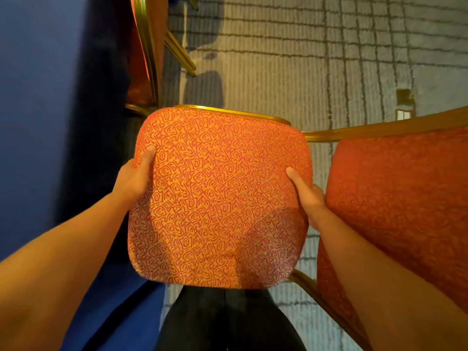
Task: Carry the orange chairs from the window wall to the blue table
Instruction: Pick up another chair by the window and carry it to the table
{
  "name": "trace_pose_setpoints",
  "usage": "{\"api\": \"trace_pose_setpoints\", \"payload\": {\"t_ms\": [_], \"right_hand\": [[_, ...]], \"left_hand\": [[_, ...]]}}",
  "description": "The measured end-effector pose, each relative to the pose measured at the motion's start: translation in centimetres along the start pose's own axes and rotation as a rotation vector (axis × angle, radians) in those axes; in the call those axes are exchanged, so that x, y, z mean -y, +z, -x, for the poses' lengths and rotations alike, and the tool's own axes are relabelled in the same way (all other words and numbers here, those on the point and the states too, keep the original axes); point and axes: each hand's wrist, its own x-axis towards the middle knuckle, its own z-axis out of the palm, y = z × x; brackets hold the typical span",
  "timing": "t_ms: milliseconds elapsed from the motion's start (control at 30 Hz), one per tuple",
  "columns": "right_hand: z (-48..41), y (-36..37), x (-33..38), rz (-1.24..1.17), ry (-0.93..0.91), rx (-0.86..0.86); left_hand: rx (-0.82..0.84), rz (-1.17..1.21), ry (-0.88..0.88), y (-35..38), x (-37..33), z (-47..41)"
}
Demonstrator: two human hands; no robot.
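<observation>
An orange chair (pixel 222 198) with a red swirl pattern and a gold frame fills the middle of the view, its padded seat facing up at me. My left hand (pixel 135 177) grips the seat's left edge, thumb on top. My right hand (pixel 307 196) grips the right edge, thumb on the fabric; the fingers of both hands are hidden under the seat. The blue table (pixel 38 110), draped in blue cloth, runs along the left side, close beside the chair.
A second orange chair (pixel 395 198) stands right against my right wrist. A third orange chair (pixel 144 46) stands at the table further ahead. Grey patterned carpet (pixel 304 59) spreads ahead and to the right. My dark trousers show below the seat.
</observation>
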Motion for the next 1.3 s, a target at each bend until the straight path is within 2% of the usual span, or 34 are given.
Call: {"api": "trace_pose_setpoints", "payload": {"t_ms": [333, 667, 867, 1100, 1200, 1300], "right_hand": [[-13.0, 5.6, -3.5, 0.11, 0.098, 0.019], [-21.5, 8.6, -5.5, 0.153, 0.141, 0.102], [-24.6, 9.9, -6.6, 0.186, 0.158, 0.072], [-24.8, 8.9, -7.8, 0.202, 0.116, 0.061], [-24.4, 8.8, -8.1, 0.24, 0.03, 0.059], [-22.8, 9.1, -7.9, 0.361, -0.076, 0.089]], "left_hand": [[-0.054, -0.142, -0.048, 6.0, 4.2, -12.4], [-0.058, -0.073, -0.16, 10.5, 8.9, -19.5], [-0.076, -0.067, -0.195, 12.2, 10.5, -22.0], [-0.102, -0.127, -0.166, 13.0, 11.2, -21.9], [-0.17, -0.107, -0.154, 13.4, 10.9, -21.3], [-0.256, -0.109, -0.037, 13.9, 10.5, -20.3]]}}
